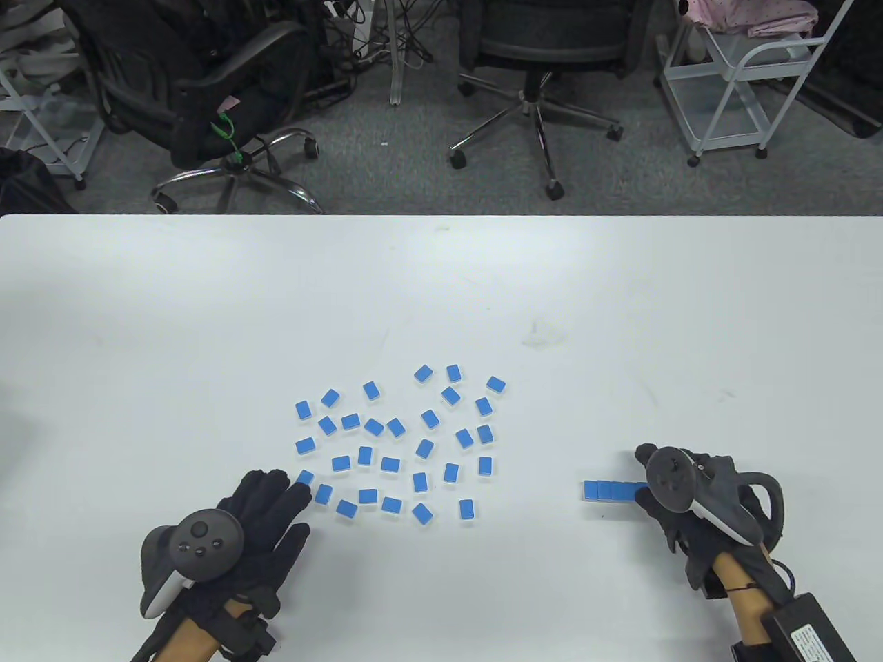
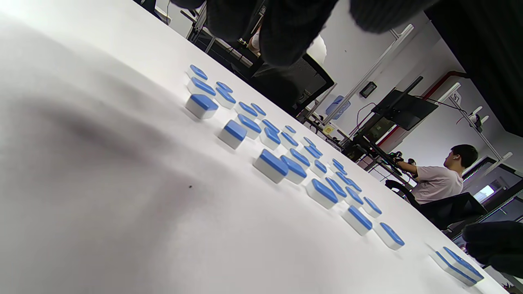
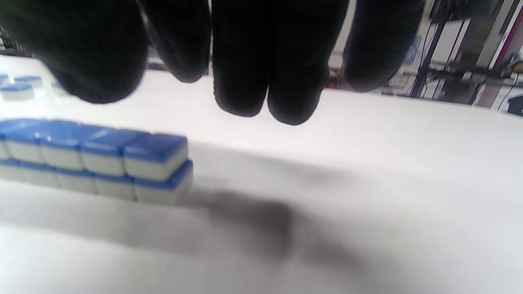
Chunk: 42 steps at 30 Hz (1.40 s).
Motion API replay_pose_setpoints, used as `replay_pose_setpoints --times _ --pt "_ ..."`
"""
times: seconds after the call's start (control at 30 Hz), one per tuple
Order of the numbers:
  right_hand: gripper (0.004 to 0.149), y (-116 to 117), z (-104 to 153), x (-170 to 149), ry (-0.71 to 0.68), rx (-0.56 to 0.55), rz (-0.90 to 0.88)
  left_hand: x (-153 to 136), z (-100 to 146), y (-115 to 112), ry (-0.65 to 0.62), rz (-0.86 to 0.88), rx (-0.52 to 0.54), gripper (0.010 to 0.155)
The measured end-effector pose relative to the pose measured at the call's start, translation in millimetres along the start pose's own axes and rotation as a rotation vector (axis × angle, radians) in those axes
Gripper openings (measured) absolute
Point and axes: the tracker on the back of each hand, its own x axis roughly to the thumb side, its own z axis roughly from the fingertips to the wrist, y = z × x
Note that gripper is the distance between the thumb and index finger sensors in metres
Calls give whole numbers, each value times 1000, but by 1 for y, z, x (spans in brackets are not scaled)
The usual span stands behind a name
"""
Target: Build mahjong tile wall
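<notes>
My left hand (image 1: 259,514) flat near the desk's (image 1: 441,289) front edge, fingers straight and spread, tips at the scattered blue tiles (image 1: 397,441), my right hand (image 1: 679,496) beside the two-layer tile wall (image 1: 614,490) (front right), fingers loosely together, holding nothing

**Tile and hand count**

Thirty-four loose blue-backed, white-bodied mahjong tiles (image 1: 390,464) lie scattered on the white table (image 1: 441,289). A two-layer stacked tile row (image 3: 98,163) shows four tiles per layer, possibly more out of frame. Two black-gloved hands are visible.
</notes>
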Motion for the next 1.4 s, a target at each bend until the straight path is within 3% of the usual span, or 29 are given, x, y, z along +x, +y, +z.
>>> replay_pose_setpoints --times 0.2,0.33,0.43,0.73,0.97,1.27,1.4 --pt "60 -13 12 28 -91 -143 20 0 2 0 -10 -4 2 67" --pt "58 -25 26 84 -258 -208 -6 0 6 4 -22 -4 23 67" --pt "58 -27 26 122 -330 -182 67 2 7 5 -32 -9 31 67" --pt "59 -10 -19 218 -354 -121 361 5 8 3 -48 -15 39 67" --pt "55 14 -41 237 -306 -13 455 6 6 3 -61 -14 39 67" --pt "58 18 -41 227 -326 107 449 6 4 2 -59 -13 28 66" --pt "57 15 -43 214 -289 86 459 7 5 3 -61 -12 32 66"
